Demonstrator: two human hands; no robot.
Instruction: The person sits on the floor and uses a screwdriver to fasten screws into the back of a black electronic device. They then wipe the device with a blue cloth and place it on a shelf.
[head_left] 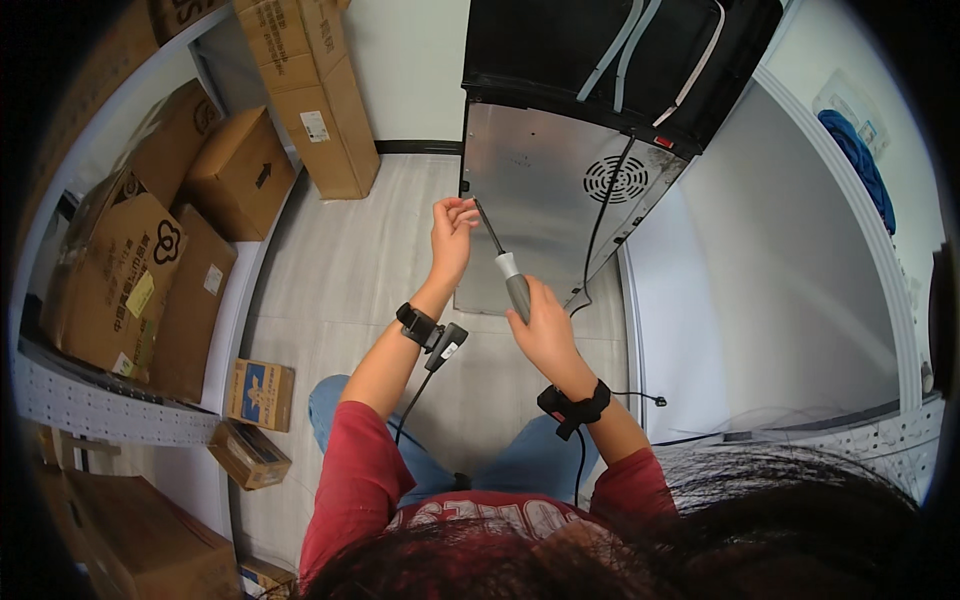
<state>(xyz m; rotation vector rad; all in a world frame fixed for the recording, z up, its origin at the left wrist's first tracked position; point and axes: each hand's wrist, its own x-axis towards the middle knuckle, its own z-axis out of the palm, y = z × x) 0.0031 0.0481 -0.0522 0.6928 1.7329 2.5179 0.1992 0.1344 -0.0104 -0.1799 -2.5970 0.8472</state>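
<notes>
My right hand (548,328) is wrapped round the grey handle of a screwdriver (515,283), whose dark shaft slants up and left. Its tip meets the left edge of a silver metal back panel (535,175) on a tall black appliance (550,45). Beside that tip, my left hand (452,232) has its fingers curled together against the panel's edge. Whatever they pinch is too small or hidden to make out. A round vent grille (615,180) and a hanging black power cord (598,230) are on the panel's right side.
Shelves at left carry cardboard boxes (185,300), and a tall carton (320,120) stands behind them. Small boxes (262,393) lie by the shelf foot. A white-framed partition (800,230) rises at right. Pale hoses (625,50) hang on the appliance; a cable plug (658,401) lies at right.
</notes>
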